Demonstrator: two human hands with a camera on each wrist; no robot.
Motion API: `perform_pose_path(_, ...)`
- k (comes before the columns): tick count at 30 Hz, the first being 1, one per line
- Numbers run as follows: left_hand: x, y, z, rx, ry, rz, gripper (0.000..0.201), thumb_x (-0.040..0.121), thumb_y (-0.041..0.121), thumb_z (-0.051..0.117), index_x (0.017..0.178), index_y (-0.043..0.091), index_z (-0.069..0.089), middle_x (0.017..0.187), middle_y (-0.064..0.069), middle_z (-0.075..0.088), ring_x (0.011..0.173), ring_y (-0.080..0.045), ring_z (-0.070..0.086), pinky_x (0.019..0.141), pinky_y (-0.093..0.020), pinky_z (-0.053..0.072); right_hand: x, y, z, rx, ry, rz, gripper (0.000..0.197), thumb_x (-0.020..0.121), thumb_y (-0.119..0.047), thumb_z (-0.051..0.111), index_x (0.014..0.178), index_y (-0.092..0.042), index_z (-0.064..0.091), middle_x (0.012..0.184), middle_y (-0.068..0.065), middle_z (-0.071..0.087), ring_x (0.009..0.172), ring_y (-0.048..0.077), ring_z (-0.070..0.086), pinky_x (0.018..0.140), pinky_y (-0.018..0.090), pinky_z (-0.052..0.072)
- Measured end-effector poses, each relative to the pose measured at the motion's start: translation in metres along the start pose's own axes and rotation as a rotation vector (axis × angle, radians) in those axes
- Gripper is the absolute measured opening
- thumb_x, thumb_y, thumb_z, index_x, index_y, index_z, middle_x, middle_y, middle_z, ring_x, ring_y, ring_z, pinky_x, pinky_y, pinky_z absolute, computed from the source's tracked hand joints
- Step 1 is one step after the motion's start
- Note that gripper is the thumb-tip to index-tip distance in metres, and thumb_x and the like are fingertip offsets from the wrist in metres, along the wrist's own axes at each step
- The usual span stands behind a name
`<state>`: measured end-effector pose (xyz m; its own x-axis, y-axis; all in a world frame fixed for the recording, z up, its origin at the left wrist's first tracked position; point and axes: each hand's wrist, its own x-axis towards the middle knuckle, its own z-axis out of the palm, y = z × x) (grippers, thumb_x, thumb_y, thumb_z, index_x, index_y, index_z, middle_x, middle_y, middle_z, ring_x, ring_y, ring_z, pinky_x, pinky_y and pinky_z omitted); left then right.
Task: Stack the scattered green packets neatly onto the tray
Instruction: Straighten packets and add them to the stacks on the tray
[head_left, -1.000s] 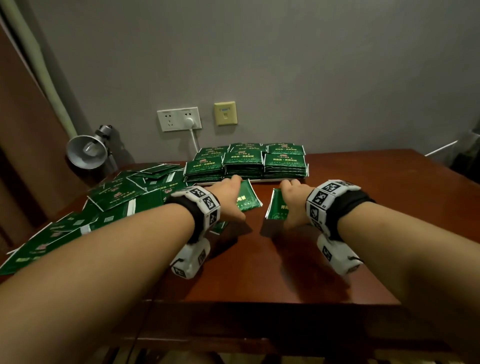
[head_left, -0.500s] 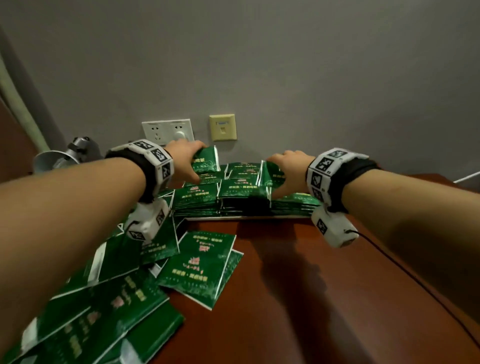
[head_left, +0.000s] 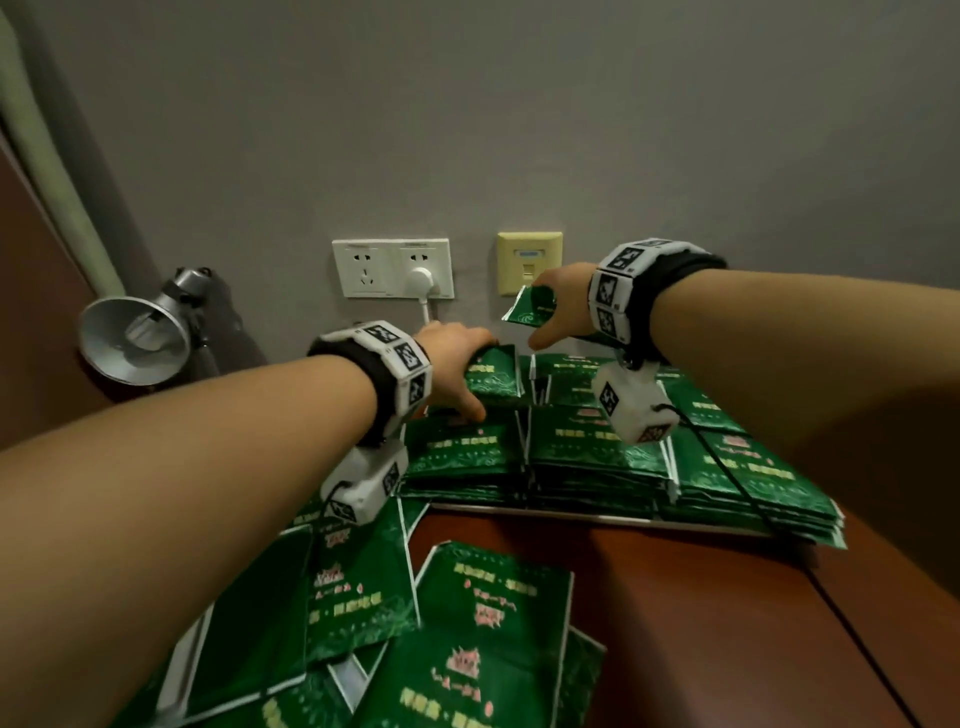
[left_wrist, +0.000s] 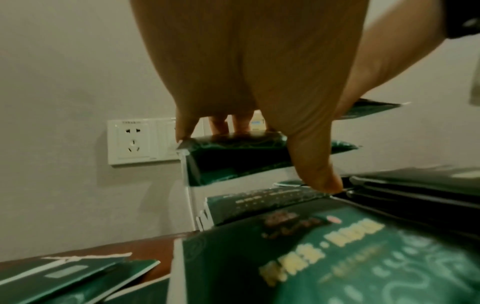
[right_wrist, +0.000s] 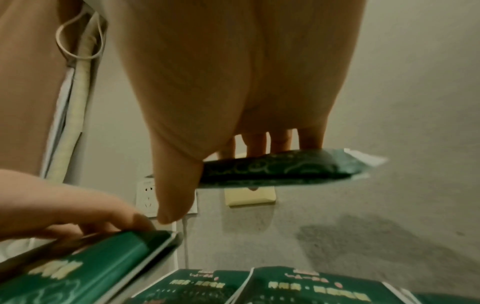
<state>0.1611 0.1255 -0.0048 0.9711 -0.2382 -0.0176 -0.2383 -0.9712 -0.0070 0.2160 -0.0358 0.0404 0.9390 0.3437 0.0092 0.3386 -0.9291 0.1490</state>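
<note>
While the left hand (head_left: 452, 364) curls its fingers over the far edge of 1 green packet (head_left: 493, 373), thumb on the near side, that packet is tilted just above the back-left stack on the tray (head_left: 597, 514); the left wrist view shows the fingers (left_wrist: 221, 125) hooked over its top edge and the thumb tip down at the stacks. At 2 o'clock from it, the right hand (head_left: 563, 306) pinches a second green packet (head_left: 532, 309) between fingers and thumb, held level in the air, clear of the piles, in front of the yellow wall plate (head_left: 530, 262). Under both hands the stacked packets (head_left: 597, 447) sit in neat rows on the tray, at the wall edge of the brown table (head_left: 701, 623). At 7 o'clock from the tray, loose packets (head_left: 467, 639) lie overlapping in a scattered heap on the table, reaching to the near-left corner of the head view. On the wall at 12 o'clock is a white double socket (head_left: 392, 267) with 1 plug in its right half. At 9 o'clock, against the wall, stands a silver lamp shade (head_left: 135, 332).
</note>
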Motion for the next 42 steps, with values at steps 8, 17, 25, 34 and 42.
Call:
perform_pose_path(8,0.030,-0.013,0.021,-0.132,-0.047,0.023,0.079,0.074,0.044,0.080,0.138,0.015,0.045,0.133,-0.007,0.053,0.120,-0.028,0.052,0.098,-0.035,0.044,0.065,-0.029,0.008,-0.109,-0.085,-0.046,0.079,0.071,-0.070,0.065,0.126,-0.013,0.057,0.115,0.008,0.065,0.104,0.028,0.062,0.094,0.042,0.049)
perform_pose_path(17,0.011,-0.057,0.012,-0.237,0.142,-0.151,0.036,0.087,0.038,0.067,0.114,0.016,0.063,0.113,-0.002,0.064,0.101,-0.019,0.061,0.083,-0.030,0.049,0.094,-0.055,0.035,-0.032,-0.182,-0.101,0.063,0.086,-0.034,0.070,0.141,-0.016,0.045,0.132,0.010,0.056,0.115,0.026,0.054,0.082,0.033,0.042)
perform_pose_path(25,-0.007,-0.066,0.011,-0.120,0.037,-0.320,0.026,0.095,0.013,0.053,0.116,0.005,0.066,0.118,-0.011,0.066,0.108,-0.027,0.061,0.090,-0.033,0.048,0.077,-0.052,0.022,-0.018,-0.172,-0.165,0.077,0.086,-0.057,0.059,0.150,-0.023,0.032,0.149,0.004,0.040,0.133,0.027,0.042,0.108,0.042,0.034)
perform_pose_path(34,-0.093,-0.035,0.009,-0.061,-0.068,-0.281,0.020,0.091,0.016,0.057,0.105,0.010,0.070,0.105,-0.008,0.070,0.096,-0.027,0.064,0.076,-0.032,0.049,-0.030,-0.059,-0.013,-0.008,-0.169,-0.242,0.068,0.087,-0.054,0.060,0.146,-0.026,0.039,0.144,0.000,0.047,0.129,0.023,0.048,0.110,0.039,0.036)
perform_pose_path(42,-0.187,0.039,0.032,-0.059,-0.097,-0.121,0.025,0.087,0.019,0.065,0.112,0.013,0.068,0.111,-0.006,0.068,0.100,-0.024,0.063,0.079,-0.029,0.048,-0.170,-0.093,0.043,0.027,-0.173,-0.314,0.068,0.081,-0.057,0.065,0.134,-0.017,0.052,0.126,0.005,0.060,0.111,0.025,0.058,0.088,0.027,0.046)
